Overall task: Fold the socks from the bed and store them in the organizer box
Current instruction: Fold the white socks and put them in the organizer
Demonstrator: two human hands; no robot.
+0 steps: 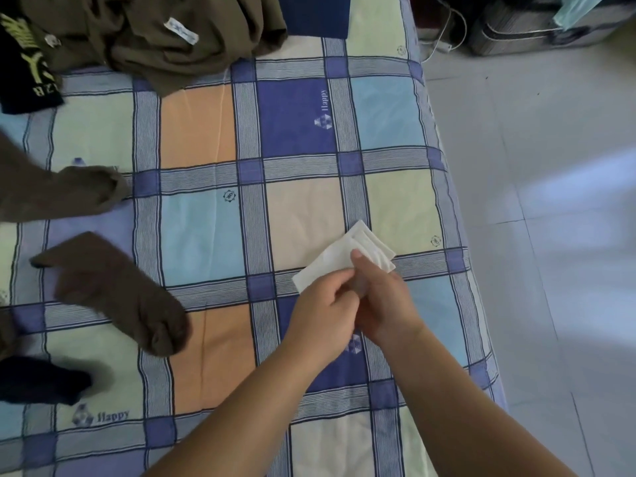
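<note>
A folded pair of white socks (347, 256) lies on the checked bedsheet (206, 208) near the bed's right edge. Both of my hands meet at its near end: my left hand (323, 311) pinches the lower corner and my right hand (382, 297) holds the sock with the thumb pressed on top. Brown socks lie at the left: one (130, 297) stretched diagonally, another (69, 191) above it. A dark navy sock (44, 380) rests at the lower left. No organizer box is identifiable.
A heap of brown clothing (165, 32) and a black printed garment (27, 63) sit at the bed's far end, beside a dark blue object (313, 15). To the right is tiled floor (550, 235) with bags (533, 25) and a white cable (444, 36).
</note>
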